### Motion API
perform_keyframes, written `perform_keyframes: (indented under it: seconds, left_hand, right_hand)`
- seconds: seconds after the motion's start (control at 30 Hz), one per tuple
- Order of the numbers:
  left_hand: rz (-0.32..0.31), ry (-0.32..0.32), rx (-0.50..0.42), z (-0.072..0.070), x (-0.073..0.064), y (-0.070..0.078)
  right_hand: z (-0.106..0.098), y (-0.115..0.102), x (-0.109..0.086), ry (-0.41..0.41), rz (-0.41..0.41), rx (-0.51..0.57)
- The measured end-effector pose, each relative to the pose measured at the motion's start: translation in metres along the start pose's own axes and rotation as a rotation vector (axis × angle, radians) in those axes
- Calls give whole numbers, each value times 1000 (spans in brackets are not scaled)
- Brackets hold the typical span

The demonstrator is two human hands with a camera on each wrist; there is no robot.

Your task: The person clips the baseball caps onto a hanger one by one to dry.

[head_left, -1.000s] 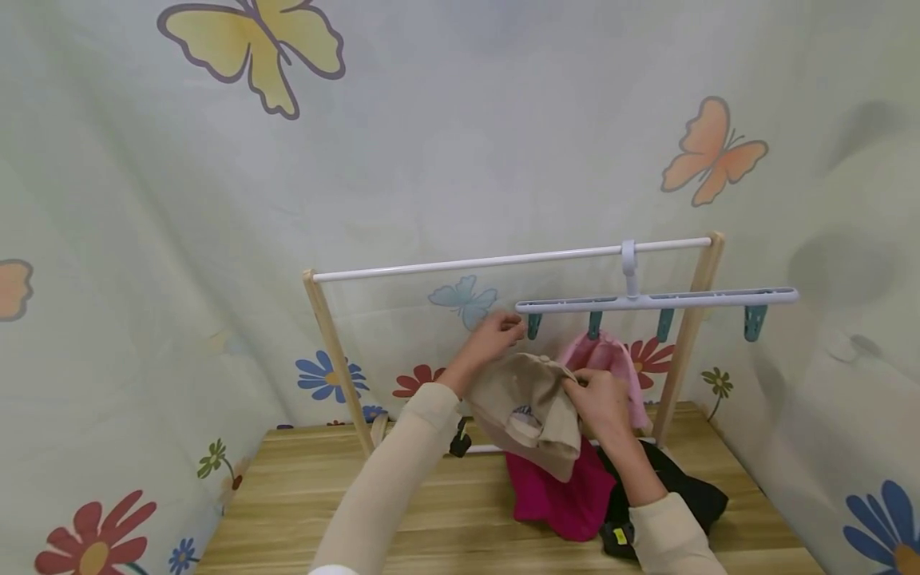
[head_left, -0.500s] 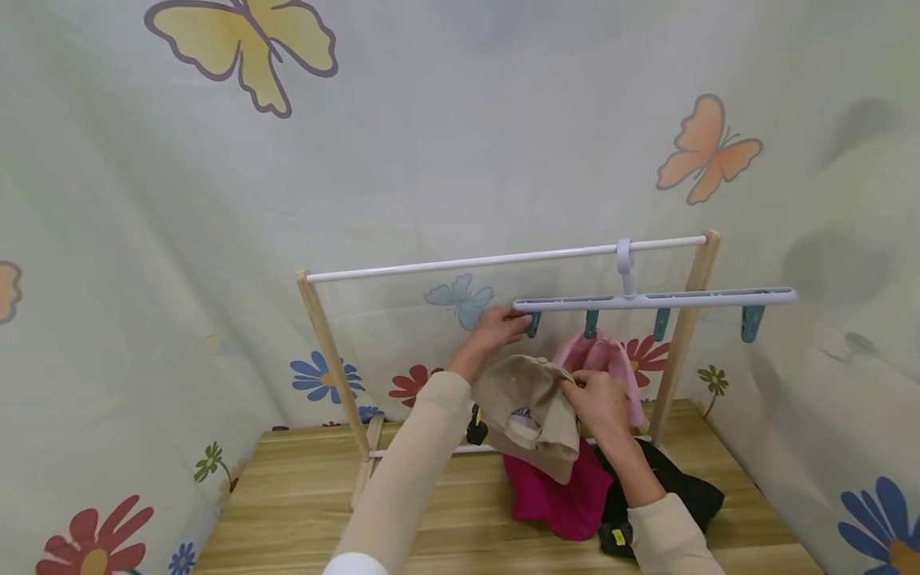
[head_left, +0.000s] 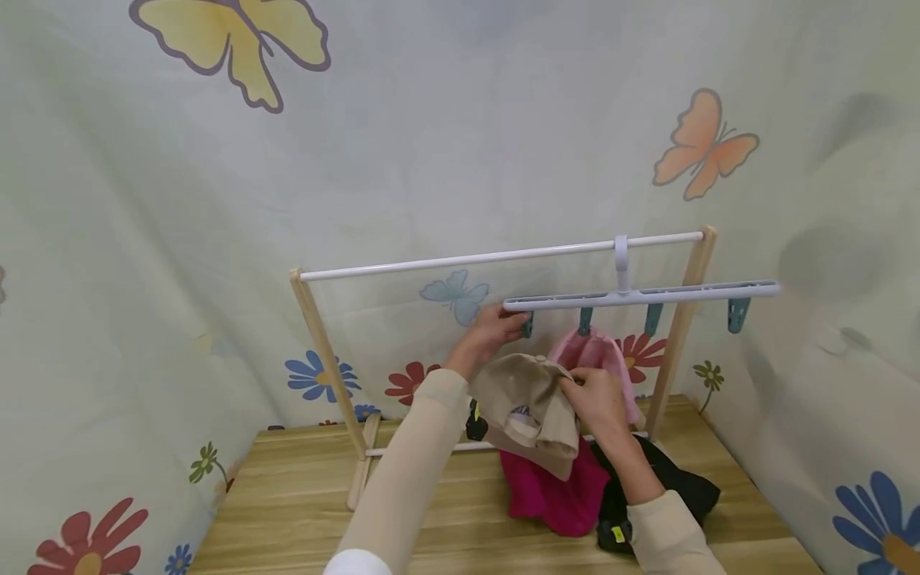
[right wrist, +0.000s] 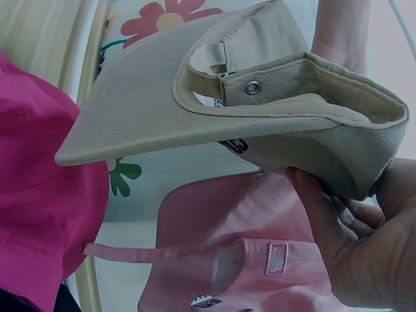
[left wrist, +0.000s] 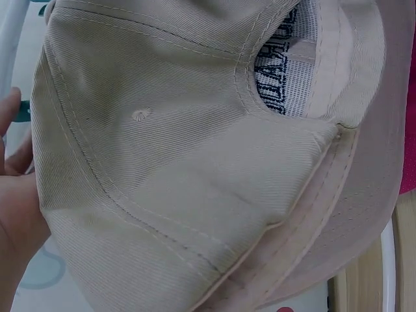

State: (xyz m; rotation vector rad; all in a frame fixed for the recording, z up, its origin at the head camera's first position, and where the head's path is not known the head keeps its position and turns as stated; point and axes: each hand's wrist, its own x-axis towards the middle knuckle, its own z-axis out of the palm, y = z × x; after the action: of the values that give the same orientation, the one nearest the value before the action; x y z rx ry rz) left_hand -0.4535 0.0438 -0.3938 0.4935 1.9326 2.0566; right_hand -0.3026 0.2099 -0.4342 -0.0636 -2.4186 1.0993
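**Hands at the clip hanger, beige cap held up**

Right hand (head_left: 596, 399) pinches the beige cap (head_left: 528, 399) at its crown edge, thumb and fingers curled into the fabric; the right wrist view shows my fingertips (right wrist: 312, 201) tucked under the rim. Cap hangs in the air in front of the rack, just below the hanger's leftmost clip, brim (right wrist: 130, 123) pointing down and away from me. Inside of the cap shows a label with dark lettering (left wrist: 276, 71); I cannot read it.

Left hand (head_left: 492, 327) is raised to the leftmost teal clip (head_left: 528, 323), fingers curled round it. Whether that clip is squeezed apart I can't tell from the head view, as my fingers cover most of it.

White clip hanger (head_left: 640, 295) hooks over the white rail (head_left: 460, 259) of the wooden rack (head_left: 323, 351), hanging near the rack's right post. Three more teal clips along it: second (head_left: 585, 319), third (head_left: 652, 318), fourth (head_left: 735, 314) out past the post.

Pink cap (head_left: 592, 355) hangs from the second clip, just behind and beside the beige one, touching or nearly so.

Below, on the wooden table (head_left: 287, 511): a magenta garment (head_left: 553, 499) directly under the beige cap, a black garment (head_left: 676, 491) beside it under my right forearm.

Backdrop: pale cloth (head_left: 446, 136) printed with butterflies and flowers.
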Motion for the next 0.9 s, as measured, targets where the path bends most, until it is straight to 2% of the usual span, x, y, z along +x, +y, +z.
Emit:
perform_keyframes:
  seconds: [0.2, 0.43, 0.9]
  left_hand:
    - [-1, -41, -21, -3, 0, 0]
    - [45, -75, -22, -5, -4, 0]
    - [29, -10, -13, -1, -13, 3]
  right_hand:
    - [-2, -3, -2, -8, -14, 9]
    - [-1, -4, -2, -5, -6, -14]
    - [-2, -5, -2, -30, 19, -34]
